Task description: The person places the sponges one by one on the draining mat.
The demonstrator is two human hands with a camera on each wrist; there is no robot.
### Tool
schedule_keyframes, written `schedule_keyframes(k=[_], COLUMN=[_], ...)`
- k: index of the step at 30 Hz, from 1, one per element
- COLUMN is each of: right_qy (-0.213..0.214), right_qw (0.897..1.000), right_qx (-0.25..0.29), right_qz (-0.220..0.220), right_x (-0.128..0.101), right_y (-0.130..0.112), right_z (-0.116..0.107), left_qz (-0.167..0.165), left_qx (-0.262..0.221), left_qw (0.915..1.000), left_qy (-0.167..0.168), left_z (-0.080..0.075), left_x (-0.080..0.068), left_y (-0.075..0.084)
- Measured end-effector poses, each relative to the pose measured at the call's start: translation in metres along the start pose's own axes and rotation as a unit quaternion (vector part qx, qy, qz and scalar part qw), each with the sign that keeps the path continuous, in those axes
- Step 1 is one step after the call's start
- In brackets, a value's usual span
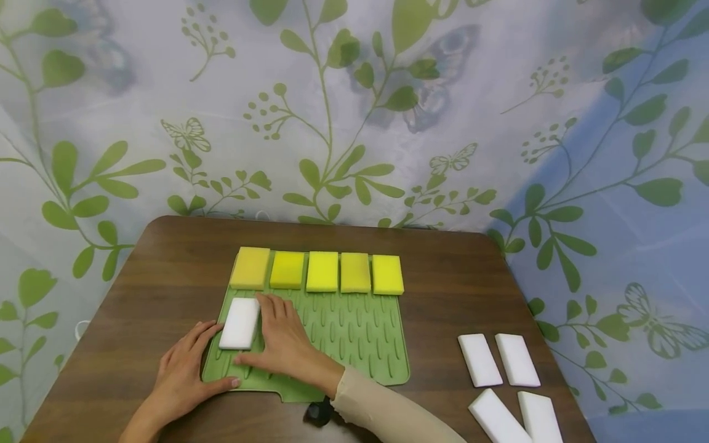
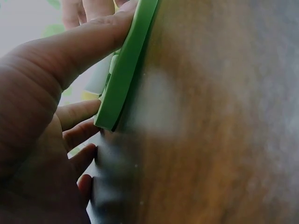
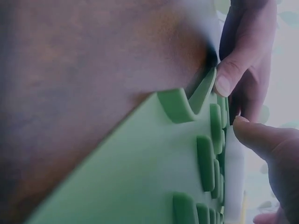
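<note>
White sponge [image 1: 240, 323] lies on the near left part of the green ribbed mat [image 1: 354, 335], on the brown worktop [image 1: 166, 271]. Right hand [image 1: 285, 343] rests flat beside it, fingers straight, touching its right edge. Left hand [image 1: 185, 369] lies open at the mat's left edge, thumb on its near rim. Five yellow sponges [image 1: 323, 271] line the far edge.

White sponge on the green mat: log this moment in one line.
white sponge flat on green mat | right hand fingers touch it | left hand rests at mat edge | five yellow sponges behind | four white sponges aside
</note>
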State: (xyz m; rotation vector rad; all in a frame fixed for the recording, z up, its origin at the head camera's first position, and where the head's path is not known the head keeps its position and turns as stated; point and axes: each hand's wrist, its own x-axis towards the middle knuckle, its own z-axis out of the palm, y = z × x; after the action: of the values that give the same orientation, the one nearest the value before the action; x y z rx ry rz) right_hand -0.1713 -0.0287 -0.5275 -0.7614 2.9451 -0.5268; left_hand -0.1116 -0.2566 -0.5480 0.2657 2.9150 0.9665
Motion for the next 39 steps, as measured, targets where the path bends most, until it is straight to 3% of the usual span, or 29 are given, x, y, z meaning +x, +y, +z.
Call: schedule_keyframes(k=[9, 13, 18, 23, 30, 39], right_qy=[0.019, 0.037, 0.089, 0.141, 0.173, 0.216], right_qw=[0.998, 0.992, 0.984, 0.972, 0.96, 0.947], right_qx=[0.061, 0.113, 0.147, 0.164, 0.162, 0.143], right_qz=[0.008, 0.028, 0.052, 0.087, 0.152, 0.192], right_x=[-0.02, -0.037, -0.061, -0.087, -0.125, -0.165], right_y=[0.014, 0.034, 0.069, 0.108, 0.155, 0.196], right_z=[-0.023, -0.041, -0.059, -0.072, -0.092, -0.094], left_qz=[0.0, -0.005, -0.009, -0.012, -0.012, -0.012], left_qx=[-0.002, -0.002, 0.0, 0.005, 0.006, 0.009], left_qw=[1.0, 1.0, 0.9999, 0.9998, 0.9998, 0.9998], left_qy=[0.0, -0.003, -0.009, -0.014, -0.017, -0.016], left_z=[0.0, -0.001, -0.001, -0.001, 0.0, 0.002], left_x=[0.0, 0.001, 0.001, 0.001, 0.001, 0.001], left_y=[0.0, 0.001, 0.001, 0.0, 0.0, -0.001])
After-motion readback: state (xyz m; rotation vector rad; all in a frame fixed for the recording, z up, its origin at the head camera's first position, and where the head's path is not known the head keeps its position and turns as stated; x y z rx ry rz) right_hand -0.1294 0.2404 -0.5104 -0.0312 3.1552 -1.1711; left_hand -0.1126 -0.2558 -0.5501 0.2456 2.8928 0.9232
